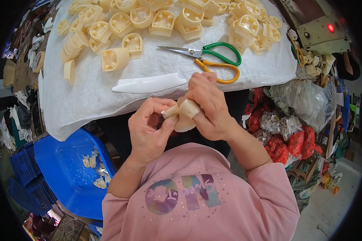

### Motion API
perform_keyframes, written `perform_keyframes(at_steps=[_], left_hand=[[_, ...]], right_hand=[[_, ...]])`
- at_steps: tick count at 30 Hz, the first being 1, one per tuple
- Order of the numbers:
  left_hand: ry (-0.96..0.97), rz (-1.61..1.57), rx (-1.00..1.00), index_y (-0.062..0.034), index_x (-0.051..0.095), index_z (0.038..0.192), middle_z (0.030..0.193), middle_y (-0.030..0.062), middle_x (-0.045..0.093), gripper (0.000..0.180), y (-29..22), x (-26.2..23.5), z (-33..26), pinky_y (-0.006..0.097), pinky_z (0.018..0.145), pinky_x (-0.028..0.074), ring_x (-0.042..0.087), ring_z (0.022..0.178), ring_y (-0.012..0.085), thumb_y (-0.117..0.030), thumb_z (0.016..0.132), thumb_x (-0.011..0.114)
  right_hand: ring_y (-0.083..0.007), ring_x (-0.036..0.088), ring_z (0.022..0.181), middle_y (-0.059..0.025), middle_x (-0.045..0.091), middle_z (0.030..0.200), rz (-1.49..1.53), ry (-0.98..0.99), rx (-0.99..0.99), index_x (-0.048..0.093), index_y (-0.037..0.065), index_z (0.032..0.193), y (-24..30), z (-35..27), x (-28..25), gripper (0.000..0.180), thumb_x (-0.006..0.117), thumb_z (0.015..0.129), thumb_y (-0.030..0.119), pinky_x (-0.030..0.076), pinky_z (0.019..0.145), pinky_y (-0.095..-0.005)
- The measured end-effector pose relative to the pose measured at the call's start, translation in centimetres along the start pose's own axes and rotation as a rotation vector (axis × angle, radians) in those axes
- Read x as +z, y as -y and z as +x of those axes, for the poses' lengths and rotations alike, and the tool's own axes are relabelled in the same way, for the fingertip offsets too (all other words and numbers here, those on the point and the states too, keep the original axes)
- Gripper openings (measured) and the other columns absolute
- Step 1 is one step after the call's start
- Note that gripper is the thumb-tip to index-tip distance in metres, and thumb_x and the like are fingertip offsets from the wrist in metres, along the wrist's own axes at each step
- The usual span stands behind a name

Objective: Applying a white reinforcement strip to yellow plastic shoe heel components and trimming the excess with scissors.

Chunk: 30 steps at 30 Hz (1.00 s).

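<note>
Just above my lap, both hands hold a thin cream-coloured piece with curled ends. My left hand pinches one curled end between thumb and fingers. The other end is gripped by my right hand, its fingers bent over the top and partly hiding it. Whether something sits inside the piece is hidden. A curved white strip lies on the white-covered table just beyond my hands. Farther right on the cloth are scissors with one green and one orange handle, blades slightly parted.
Cream plastic blocks resembling shoe heels are heaped across the table's far side. Below left stands a blue basin holding several small pieces. Blue crates are left of it. Red and clear plastic bags fill the right side, below a beige machine.
</note>
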<state>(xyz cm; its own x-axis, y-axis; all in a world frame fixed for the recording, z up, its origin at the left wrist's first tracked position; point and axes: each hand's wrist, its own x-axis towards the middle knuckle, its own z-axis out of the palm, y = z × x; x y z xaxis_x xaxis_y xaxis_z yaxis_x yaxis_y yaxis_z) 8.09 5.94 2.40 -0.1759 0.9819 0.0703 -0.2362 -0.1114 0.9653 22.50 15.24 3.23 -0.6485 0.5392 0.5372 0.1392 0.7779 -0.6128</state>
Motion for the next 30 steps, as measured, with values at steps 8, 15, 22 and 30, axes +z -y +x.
perform_keyframes(at_steps=[8, 15, 22, 30], left_hand=[[0.057, -0.03, -0.127, 0.0039, 0.053, 0.091, 0.1, 0.0136, 0.06, 0.013, 0.1, -0.6, 0.0, 0.023, 0.062, 0.052, 0.058, 0.077, 0.0105, -0.001, 0.084, 0.062], [-0.065, -0.001, -0.002, 0.0002, 0.057, 0.086, 0.127, 0.0254, 0.048, 0.015, 0.0, -0.7, 0.4, 0.039, 0.094, 0.044, 0.051, 0.116, 0.0344, -0.008, 0.081, 0.068], [0.085, 0.565, 0.466, -0.0022, 0.06, 0.089, 0.128, 0.0245, 0.048, 0.015, 0.6, -1.8, 0.6, 0.044, 0.097, 0.042, 0.045, 0.122, 0.0396, -0.013, 0.082, 0.068], [0.164, 0.827, 0.631, -0.0048, 0.064, 0.089, 0.108, 0.0158, 0.059, 0.017, -1.0, -1.7, 0.9, 0.039, 0.087, 0.044, 0.054, 0.106, 0.0343, -0.019, 0.081, 0.068]], right_hand=[[-0.0078, 0.047, 0.079, -0.0009, 0.055, 0.084, 0.814, -0.134, 0.641, 0.054, 0.004, 0.081, -0.9, -1.2, 0.6, 0.027, 0.052, 0.092, 0.028, 0.039, 0.073, -0.0252], [-0.0079, 0.049, 0.087, -0.0016, 0.057, 0.096, 0.705, -0.179, 0.673, 0.056, 0.0, 0.108, -1.2, -2.1, -0.7, 0.027, 0.052, 0.094, 0.023, 0.041, 0.077, -0.0231], [-0.0178, 0.058, 0.1, -0.014, 0.061, 0.107, 1.226, 0.172, 0.822, 0.044, -0.001, 0.124, -0.8, -1.3, -0.8, 0.05, 0.066, 0.082, 0.011, 0.047, 0.087, -0.03], [-0.0187, 0.059, 0.099, -0.0158, 0.061, 0.108, 1.138, 0.1, 0.785, 0.042, -0.001, 0.123, -0.7, -1.3, -1.3, 0.058, 0.069, 0.072, 0.005, 0.048, 0.088, -0.0314]])
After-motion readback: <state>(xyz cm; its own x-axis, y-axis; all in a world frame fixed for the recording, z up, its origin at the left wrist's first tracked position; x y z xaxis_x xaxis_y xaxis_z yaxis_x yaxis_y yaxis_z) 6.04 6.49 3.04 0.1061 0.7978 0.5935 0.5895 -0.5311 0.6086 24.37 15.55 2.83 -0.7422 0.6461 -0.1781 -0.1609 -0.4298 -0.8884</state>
